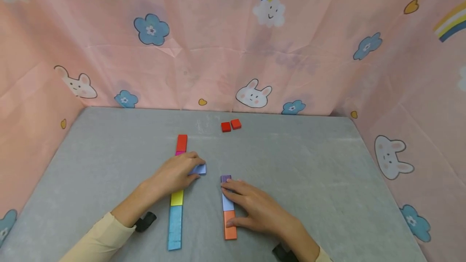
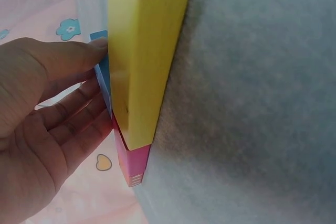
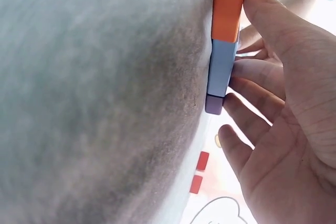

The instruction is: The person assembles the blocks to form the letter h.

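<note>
In the head view, my left hand (image 1: 178,172) pinches a light blue block (image 1: 199,169) between thumb and fingers, beside the left row. That row runs from a red block (image 1: 181,143) and a magenta block (image 1: 180,153) to a yellow block (image 1: 177,198) and a long teal block (image 1: 175,227); the hand hides part of it. A second, shorter row joins a purple block (image 1: 225,178), a periwinkle block (image 1: 227,202) and an orange block (image 1: 230,225). Across it lies my right hand (image 1: 259,208), its thumb on the orange block and its extended fingers touching the upper blocks.
Two small red blocks (image 1: 231,125) lie close together near the table's back edge. The grey table (image 1: 309,165) is bordered by a pink patterned cloth (image 1: 204,68) at the back and both sides. Dark bands (image 1: 145,222) circle the wrists.
</note>
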Available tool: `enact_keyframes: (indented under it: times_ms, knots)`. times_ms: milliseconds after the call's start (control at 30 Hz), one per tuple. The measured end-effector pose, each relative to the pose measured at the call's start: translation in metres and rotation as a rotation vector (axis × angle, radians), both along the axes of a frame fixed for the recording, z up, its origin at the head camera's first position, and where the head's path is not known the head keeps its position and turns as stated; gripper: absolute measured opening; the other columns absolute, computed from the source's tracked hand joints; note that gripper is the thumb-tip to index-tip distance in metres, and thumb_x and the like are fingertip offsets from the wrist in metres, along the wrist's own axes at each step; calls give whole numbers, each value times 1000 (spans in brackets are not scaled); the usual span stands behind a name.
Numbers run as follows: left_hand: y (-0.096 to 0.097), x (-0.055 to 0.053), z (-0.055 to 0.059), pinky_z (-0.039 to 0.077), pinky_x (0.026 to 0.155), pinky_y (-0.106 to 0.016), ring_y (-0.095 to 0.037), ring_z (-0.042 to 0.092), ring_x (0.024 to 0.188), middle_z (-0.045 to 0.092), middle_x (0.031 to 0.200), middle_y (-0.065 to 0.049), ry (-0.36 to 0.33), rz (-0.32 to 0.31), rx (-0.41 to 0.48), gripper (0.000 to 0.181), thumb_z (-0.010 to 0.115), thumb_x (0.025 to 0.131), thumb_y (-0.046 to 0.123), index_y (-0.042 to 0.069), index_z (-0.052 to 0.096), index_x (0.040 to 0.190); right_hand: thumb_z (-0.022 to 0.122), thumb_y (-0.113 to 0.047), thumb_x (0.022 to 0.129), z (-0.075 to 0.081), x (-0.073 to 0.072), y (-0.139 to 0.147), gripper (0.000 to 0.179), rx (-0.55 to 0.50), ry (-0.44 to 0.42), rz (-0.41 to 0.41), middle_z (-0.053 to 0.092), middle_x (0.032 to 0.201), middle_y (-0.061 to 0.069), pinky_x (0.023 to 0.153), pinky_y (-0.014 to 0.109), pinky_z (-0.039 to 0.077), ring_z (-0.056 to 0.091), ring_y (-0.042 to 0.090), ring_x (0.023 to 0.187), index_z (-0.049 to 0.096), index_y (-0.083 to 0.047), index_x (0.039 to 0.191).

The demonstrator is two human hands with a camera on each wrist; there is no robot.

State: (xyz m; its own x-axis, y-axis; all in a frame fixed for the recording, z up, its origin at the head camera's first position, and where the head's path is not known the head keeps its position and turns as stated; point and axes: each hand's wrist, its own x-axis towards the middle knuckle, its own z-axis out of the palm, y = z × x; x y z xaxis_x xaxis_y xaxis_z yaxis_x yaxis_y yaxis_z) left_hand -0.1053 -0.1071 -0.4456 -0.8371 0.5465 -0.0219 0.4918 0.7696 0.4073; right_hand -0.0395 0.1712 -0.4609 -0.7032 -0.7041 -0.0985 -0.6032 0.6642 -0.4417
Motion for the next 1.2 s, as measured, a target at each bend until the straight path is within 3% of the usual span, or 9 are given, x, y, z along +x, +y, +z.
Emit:
enact_keyframes:
  times_ms: [300,633,900,1200]
  knots:
    - [1,2,2,64,96,-43,-26,72,106,74,119,-12,6,0,2,38,83,90,8,2,75,126,72,-59,94,-1,0,1,79,-15,36,5,48,166,-4,125,47,44,48,21,152,54,-12,156]
    - [2,3,-3,62,102,-45,-25,71,116,72,130,-11,39,-25,19,46,83,92,13,6,70,136,71,-60,95,-1,1,1,80,-8,13,-6,46,166,-4,122,47,47,48,21,152,53,-13,157]
    - [2,1,-6,64,95,-41,-22,72,105,75,116,-7,67,-36,13,34,81,93,12,5,75,126,73,-57,94,0,1,-1,80,-9,3,-13,46,167,-3,121,45,48,49,19,151,52,-12,157]
    - [2,1,-5,63,99,-45,-24,71,110,74,123,-9,46,-15,26,40,81,95,20,6,73,131,73,-57,94,0,1,-1,81,8,6,-13,46,167,-3,122,45,48,48,19,152,51,-13,158]
